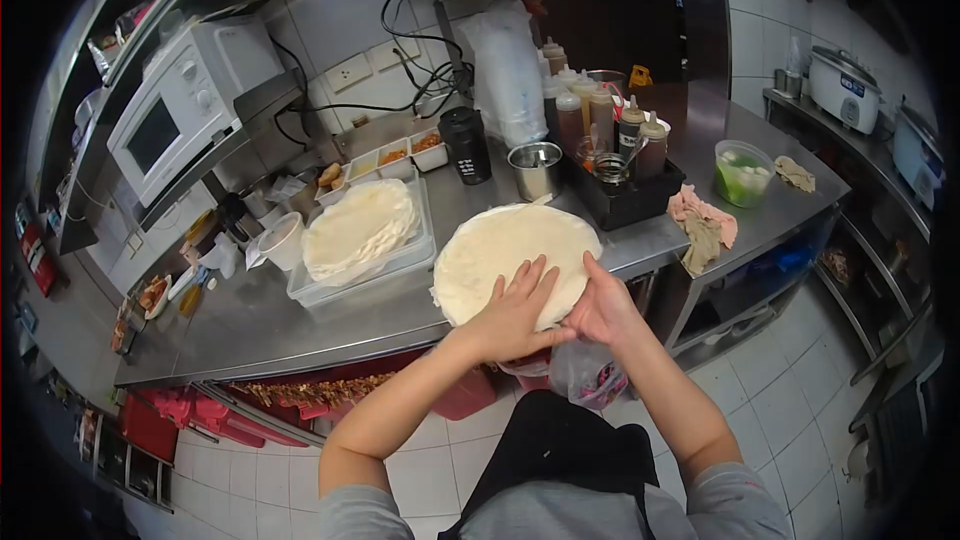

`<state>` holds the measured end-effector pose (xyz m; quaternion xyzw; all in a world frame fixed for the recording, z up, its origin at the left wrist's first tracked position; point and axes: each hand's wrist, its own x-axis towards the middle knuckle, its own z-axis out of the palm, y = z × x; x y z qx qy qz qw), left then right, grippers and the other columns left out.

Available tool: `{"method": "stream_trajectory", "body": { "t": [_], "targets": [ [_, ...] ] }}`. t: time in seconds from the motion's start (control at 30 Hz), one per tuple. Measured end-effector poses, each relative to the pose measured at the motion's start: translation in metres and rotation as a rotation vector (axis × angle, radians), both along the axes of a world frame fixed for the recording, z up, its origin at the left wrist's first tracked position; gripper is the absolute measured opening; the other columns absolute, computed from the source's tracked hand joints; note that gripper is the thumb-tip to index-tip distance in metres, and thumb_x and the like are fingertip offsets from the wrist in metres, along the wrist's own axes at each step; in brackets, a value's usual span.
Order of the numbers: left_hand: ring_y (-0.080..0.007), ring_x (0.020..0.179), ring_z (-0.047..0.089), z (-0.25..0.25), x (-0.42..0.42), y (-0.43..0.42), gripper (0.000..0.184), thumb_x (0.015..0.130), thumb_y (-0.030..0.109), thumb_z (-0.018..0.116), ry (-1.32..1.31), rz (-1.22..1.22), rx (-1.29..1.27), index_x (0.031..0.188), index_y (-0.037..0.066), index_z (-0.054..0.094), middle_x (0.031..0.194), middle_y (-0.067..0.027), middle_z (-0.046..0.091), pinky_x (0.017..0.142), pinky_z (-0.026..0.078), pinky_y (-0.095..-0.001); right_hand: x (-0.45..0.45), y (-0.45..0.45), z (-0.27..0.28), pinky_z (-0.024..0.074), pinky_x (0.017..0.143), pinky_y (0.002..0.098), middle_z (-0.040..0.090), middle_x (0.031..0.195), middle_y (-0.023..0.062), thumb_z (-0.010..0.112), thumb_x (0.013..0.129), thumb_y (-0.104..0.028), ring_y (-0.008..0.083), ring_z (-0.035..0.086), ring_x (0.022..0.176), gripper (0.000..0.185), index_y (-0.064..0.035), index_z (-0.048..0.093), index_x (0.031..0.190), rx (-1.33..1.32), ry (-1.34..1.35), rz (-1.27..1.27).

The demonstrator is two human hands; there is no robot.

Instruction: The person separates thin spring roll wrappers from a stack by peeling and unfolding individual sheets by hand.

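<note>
A pale, round, flat sheet of dough (490, 235) is in front of me at the counter's front edge. Across its lower middle lies my left hand (510, 315), palm down with the fingers spread. At the dough's right edge, my right hand (602, 305) grips the rim, thumb uppermost; its other fingers are partly hidden. To the left, a stack of similar dough rounds (360, 225) rests on a clear plastic tray (425, 245). Just behind the dough stands a metal container (535, 175).
A black cup (465, 145) and small containers of toppings (395, 152) stand along the wall. Squeeze bottles (600, 115) fill a black caddy (635, 202). Cloths (700, 225) hang over the right edge, near a tub of green liquid (742, 180). A microwave (180, 100) sits upper left.
</note>
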<state>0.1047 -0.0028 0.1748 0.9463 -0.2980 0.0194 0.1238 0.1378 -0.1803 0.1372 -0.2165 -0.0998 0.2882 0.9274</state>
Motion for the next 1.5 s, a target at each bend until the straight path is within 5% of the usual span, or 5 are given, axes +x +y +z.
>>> {"method": "stream_trajectory", "body": {
  "t": [0.2, 0.4, 0.9, 1.23, 1.5],
  "targets": [
    [-0.0389, 0.124, 0.051, 0.014, 0.002, 0.009, 0.069, 0.076, 0.033, 0.075, -0.034, -0.089, -0.194, 0.131, -0.002, 0.052, 0.139, -0.0270, 0.044, 0.101, 0.042, -0.0444, -0.014, -0.033, -0.005, 0.0492, 0.092, 0.0519, 0.053, 0.131, 0.0166, 0.044, 0.101, -0.029, 0.0322, 0.057, 0.116, 0.044, -0.0040, 0.039, 0.137, -0.189, -0.253, 0.192],
    [-0.0203, 0.087, 0.068, 0.033, 0.003, 0.004, 0.020, 0.078, 0.014, 0.075, 0.242, -0.023, -0.464, 0.088, -0.002, 0.071, 0.105, -0.0137, 0.070, 0.078, 0.052, -0.0312, -0.022, -0.024, -0.009, 0.0553, 0.084, 0.0441, 0.060, 0.120, 0.0148, 0.052, 0.096, -0.014, 0.0277, 0.064, 0.106, 0.038, -0.0020, 0.044, 0.131, -0.298, -0.240, 0.069],
    [-0.0250, 0.064, 0.059, 0.015, 0.011, 0.011, 0.021, 0.087, 0.020, 0.067, -0.010, 0.033, -0.543, 0.088, -0.001, 0.064, 0.072, -0.0151, 0.063, 0.063, 0.047, -0.0360, -0.026, 0.010, -0.022, 0.0589, 0.063, 0.0319, 0.061, 0.111, 0.0084, 0.062, 0.092, -0.019, 0.0165, 0.066, 0.089, 0.043, -0.0041, 0.044, 0.128, -0.645, -0.344, -0.281],
    [-0.0267, 0.061, 0.061, 0.039, 0.037, 0.019, 0.020, 0.082, 0.018, 0.070, -0.052, 0.103, -0.283, 0.085, -0.001, 0.070, 0.068, -0.0180, 0.064, 0.060, 0.047, -0.0358, -0.010, 0.011, -0.040, 0.0516, 0.051, 0.0243, 0.065, 0.077, 0.0075, 0.058, 0.095, -0.029, 0.0114, 0.057, 0.052, 0.032, 0.0030, 0.060, 0.102, -0.661, -0.354, -0.260],
    [-0.0313, 0.068, 0.064, 0.050, 0.059, 0.025, 0.022, 0.082, 0.022, 0.070, -0.077, 0.124, -0.136, 0.085, 0.001, 0.071, 0.071, -0.0175, 0.065, 0.064, 0.049, -0.0381, -0.010, 0.002, -0.045, 0.0505, 0.050, 0.0244, 0.066, 0.078, 0.0074, 0.059, 0.094, -0.029, 0.0120, 0.060, 0.054, 0.032, 0.0020, 0.061, 0.100, -0.722, -0.346, -0.195]
  ]
}}
